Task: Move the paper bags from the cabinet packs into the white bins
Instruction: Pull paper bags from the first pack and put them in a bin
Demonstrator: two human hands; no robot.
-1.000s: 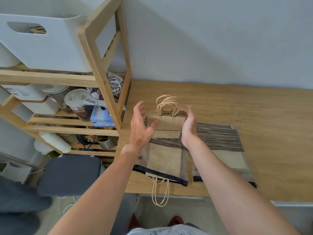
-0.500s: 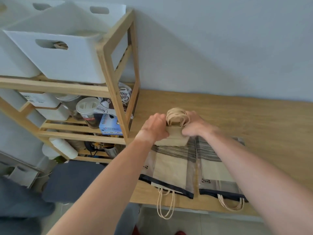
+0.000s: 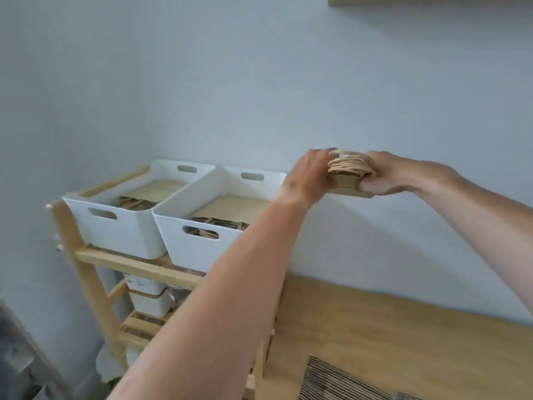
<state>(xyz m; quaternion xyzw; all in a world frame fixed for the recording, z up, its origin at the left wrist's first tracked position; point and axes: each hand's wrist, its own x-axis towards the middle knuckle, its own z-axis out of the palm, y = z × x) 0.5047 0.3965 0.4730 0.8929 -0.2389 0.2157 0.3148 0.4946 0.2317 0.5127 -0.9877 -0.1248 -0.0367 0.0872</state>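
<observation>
A stack of small brown paper bags [image 3: 350,174] with twine handles on top is held in the air between both hands. My left hand [image 3: 307,177] grips its left side and my right hand [image 3: 398,176] its right side. The stack hangs just right of and above the two white bins. The nearer white bin [image 3: 184,249] and the farther white bin [image 3: 124,229] stand side by side on the top shelf. Each holds flat brown paper bags.
The wooden shelf unit [image 3: 86,281] carries white containers [image 3: 150,301] on a lower level. A wooden table [image 3: 403,336] lies at the lower right, with a striped clear pack [image 3: 334,382] at its front edge. A grey wall is behind.
Both hands have closed on the stack of paper bags and lifted it off the table, up to the level of the white bins. The view has tilted upward.
</observation>
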